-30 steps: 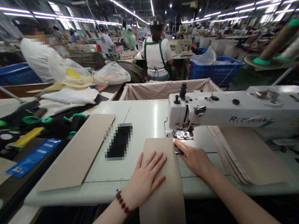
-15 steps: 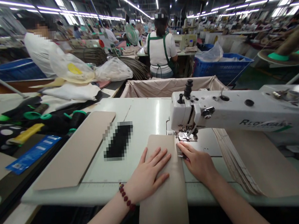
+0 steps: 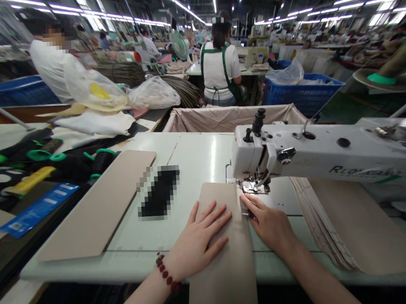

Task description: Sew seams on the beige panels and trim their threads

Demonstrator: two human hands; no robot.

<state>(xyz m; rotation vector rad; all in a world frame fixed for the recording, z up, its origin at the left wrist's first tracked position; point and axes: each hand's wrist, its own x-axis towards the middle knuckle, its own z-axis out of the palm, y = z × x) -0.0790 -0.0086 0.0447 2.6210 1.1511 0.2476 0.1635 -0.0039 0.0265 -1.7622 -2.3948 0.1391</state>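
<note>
The left hand, spread flat on the long, smooth beige panel at bottom middle, should press softly, while the right hand, bent by its edge (pinching or not, I can't tell), guides straight, clear of the shiny metal foot.

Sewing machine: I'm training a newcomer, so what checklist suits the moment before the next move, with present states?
1. Left hand flat on beige panel: ok.
2. Right hand well clear of presser foot: probably not ok; fingertips are close in front.
3. Beige panel apart from stacked pieces at right: ok.
4. Beige panel wholly on tabletop: not ok; near end extends past the edge.
5. Needle threaded: cannot tell; too small.
</note>
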